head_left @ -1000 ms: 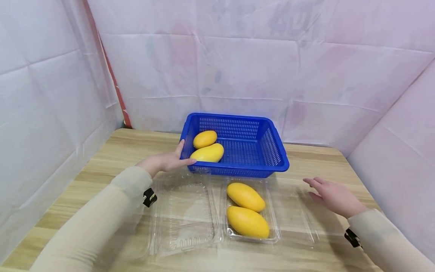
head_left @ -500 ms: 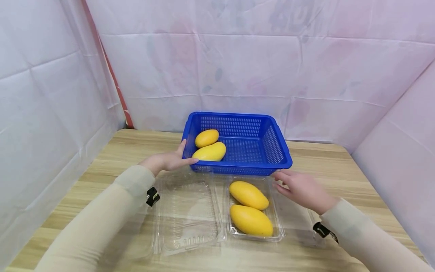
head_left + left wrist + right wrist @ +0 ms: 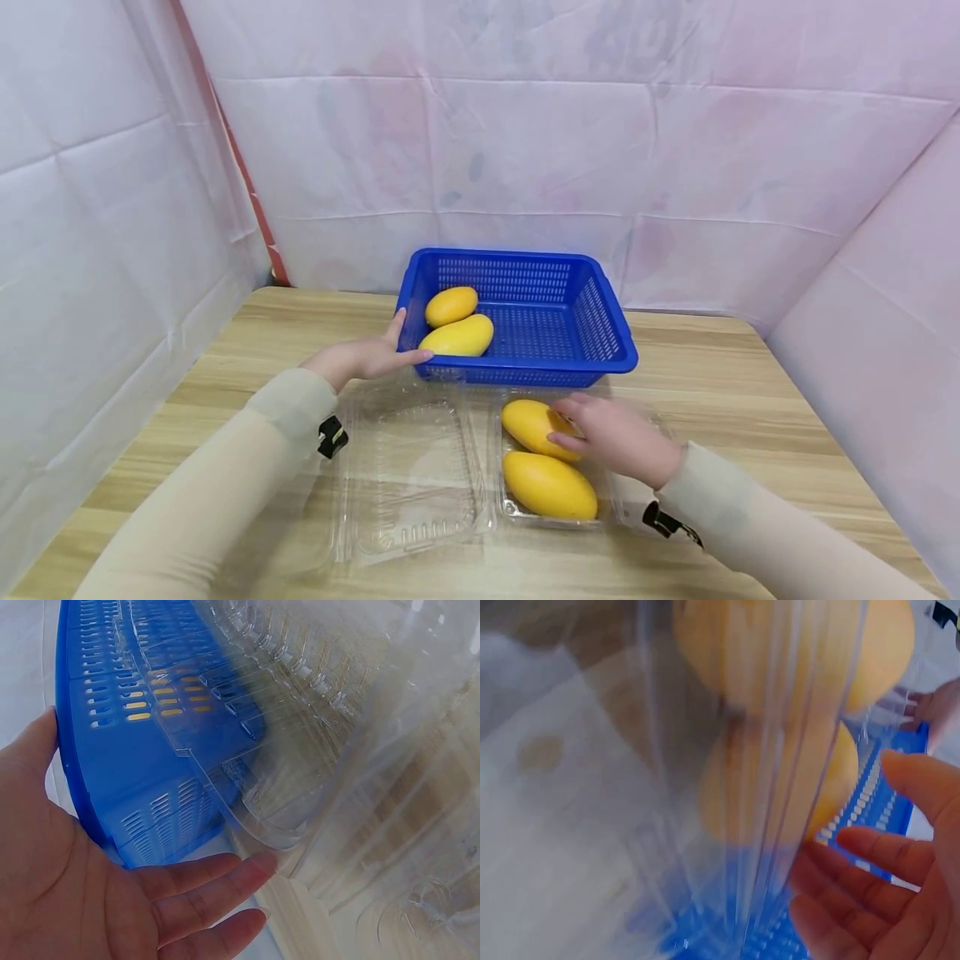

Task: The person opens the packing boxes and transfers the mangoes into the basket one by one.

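In the head view my left hand (image 3: 367, 358) rests at the front left corner of a blue plastic basket (image 3: 525, 367), fingers spread. In the left wrist view, its thumb touches the basket's rim. Two mangoes, one rear (image 3: 452, 307) and one front (image 3: 459, 336), lie at the basket's left end. Before the basket stands a clear plastic box (image 3: 555, 523) with an upper mango (image 3: 529, 423) and a lower mango (image 3: 551, 485). My right hand (image 3: 615, 437) is over the upper mango, fingers apart and slightly bent; in the right wrist view no grip shows. Whether the fingertips touch it is unclear.
A clear ribbed plastic tray or lid (image 3: 420, 475) lies left of the mango box, with more clear plastic farther left. Clear plastic also shows beside the box on its right. The wooden table (image 3: 750, 400) is enclosed by white sheet walls (image 3: 525, 150).
My right hand has come leftward from the right side of the table to the upper mango in the clear box. My left hand stays at the basket's corner.
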Demonstrator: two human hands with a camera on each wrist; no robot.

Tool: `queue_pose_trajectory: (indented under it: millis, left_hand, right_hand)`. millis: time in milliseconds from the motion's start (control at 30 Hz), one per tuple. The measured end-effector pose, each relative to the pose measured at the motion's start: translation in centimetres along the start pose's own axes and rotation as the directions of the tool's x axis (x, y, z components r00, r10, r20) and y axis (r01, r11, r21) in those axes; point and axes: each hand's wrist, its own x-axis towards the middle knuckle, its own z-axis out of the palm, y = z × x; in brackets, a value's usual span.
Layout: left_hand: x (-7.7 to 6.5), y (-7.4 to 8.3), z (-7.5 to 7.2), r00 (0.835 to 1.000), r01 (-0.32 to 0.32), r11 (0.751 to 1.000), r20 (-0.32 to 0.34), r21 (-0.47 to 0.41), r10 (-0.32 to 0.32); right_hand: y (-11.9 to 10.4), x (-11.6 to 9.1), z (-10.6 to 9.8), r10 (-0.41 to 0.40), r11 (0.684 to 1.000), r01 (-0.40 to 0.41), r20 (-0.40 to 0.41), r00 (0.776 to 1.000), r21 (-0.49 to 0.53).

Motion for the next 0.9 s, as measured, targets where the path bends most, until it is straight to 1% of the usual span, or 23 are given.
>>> queue_pose_trajectory:
  millis: [200, 433, 633, 700, 900]
  left_hand:
    - [-0.1, -0.1, -0.1, 1.000, 0.005, 1.000, 0.003, 0.010, -0.005]
    - [-0.1, 0.1, -0.1, 1.000, 0.006, 1.000, 0.001, 0.001, -0.006]
    - [0.0, 0.1, 0.0, 1.000, 0.002, 1.000, -0.006, 0.004, -0.002]
    - [0.0, 0.0, 0.0, 1.000, 0.000, 1.000, -0.006, 0.002, 0.000]
    - [0.1, -0.1, 0.0, 1.000, 0.001, 1.000, -0.009, 0.003, -0.001]
  right_hand:
    - [-0.9, 0.7, 0.5, 0.075, 0.997, -0.076, 0.073, 0.995, 0.014]
    - [-1.1, 1.6, 0.8, 0.126, 0.989, -0.135, 0.134, 0.983, 0.058]
    - [-1.4, 2.1, 1.0, 0.179, 0.978, -0.197, 0.199, 0.964, 0.075]
    - [-1.5, 2.3, 1.1, 0.191, 0.975, -0.210, 0.211, 0.959, 0.072]
    - [-1.6, 2.4, 1.3, 0.194, 0.976, -0.211, 0.217, 0.957, 0.060]
